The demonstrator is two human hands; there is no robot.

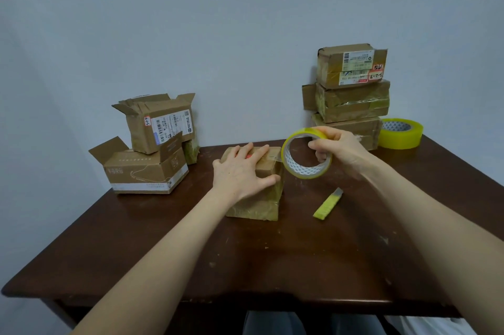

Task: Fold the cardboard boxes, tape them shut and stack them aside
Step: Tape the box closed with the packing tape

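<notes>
Fingers spread and straight, the left hand [240, 171] presses flat on top of the closed box [261, 199], thumb down its right side. The right hand [338, 149] is curled through the tape roll [305, 171], clamped on its rim.

By the desk's [245, 253] back-left edge sit two open boxes [141, 168], flaps up, one on top of the other, not yet folded. The closed box stands mid-desk, and a short clear strip seems to run from the roll to its top right edge. A yellow knife [327, 205] lies just right of it. At the back-right corner stands a stack of taped boxes [351, 100], a spare roll [401, 134] beside it.

Taping looks to be the step in hand. Next, the strip probably needs pulling taut over the seam, smoothing down and cutting with the knife.
</notes>
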